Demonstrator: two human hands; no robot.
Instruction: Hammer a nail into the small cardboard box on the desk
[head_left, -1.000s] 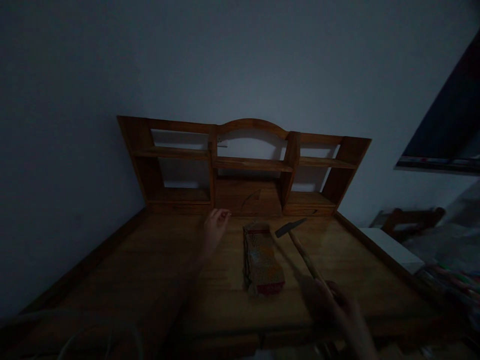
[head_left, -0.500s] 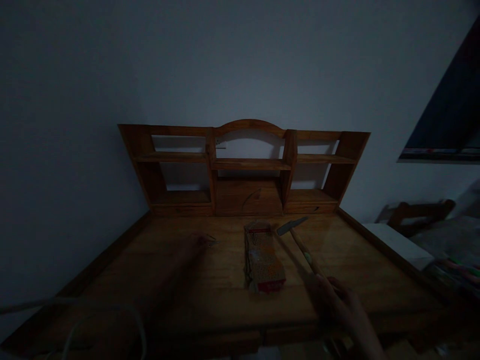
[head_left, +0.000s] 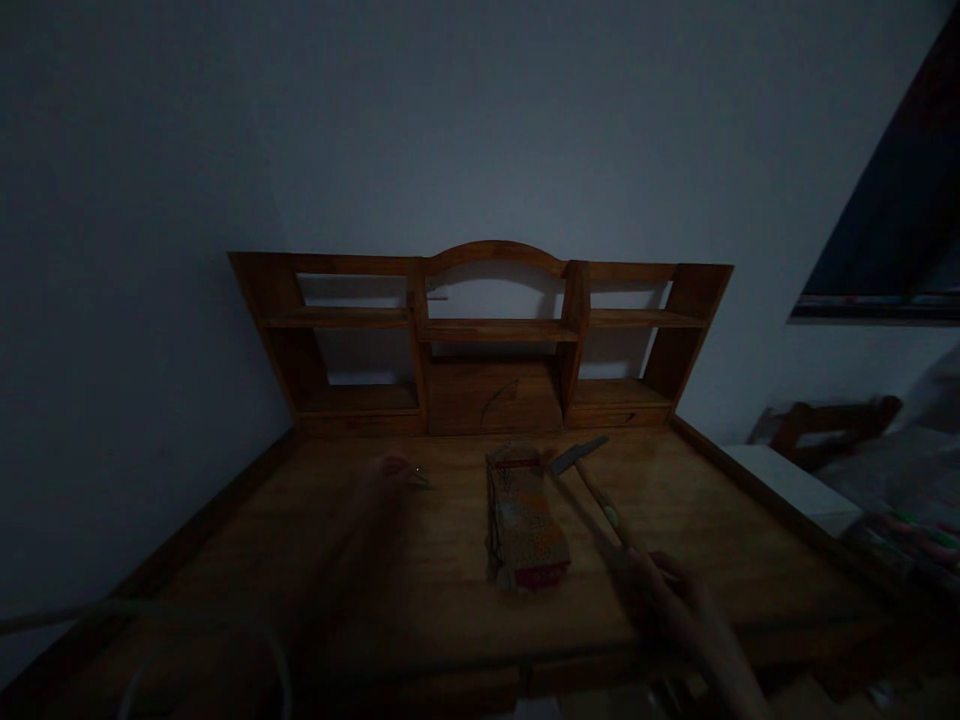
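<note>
My right hand [head_left: 664, 585] is wrapped round the wooden handle of a hammer [head_left: 596, 492]. The hammer's dark metal head is raised toward the far right of the desk, close to the cardboard. Over the left part of the desk, my left hand [head_left: 384, 474] pinches a small thin metal piece [head_left: 420, 474], possibly a nail; dim light hides its exact kind. Between the two hands lies a folded brown cardboard carton [head_left: 531, 525] with red bands and orange print, touched by neither.
The wooden desk [head_left: 450, 610] has raised side edges and a wooden shelf unit [head_left: 495, 330] along its back. A pale cable [head_left: 187, 612] loops at the lower left. At the right are a white surface [head_left: 791, 485] and a wooden chair back [head_left: 832, 425].
My left hand has shifted slightly left and up, and the piece in it has changed angle. My right hand keeps the hammer nearly still. The camera view has moved a little.
</note>
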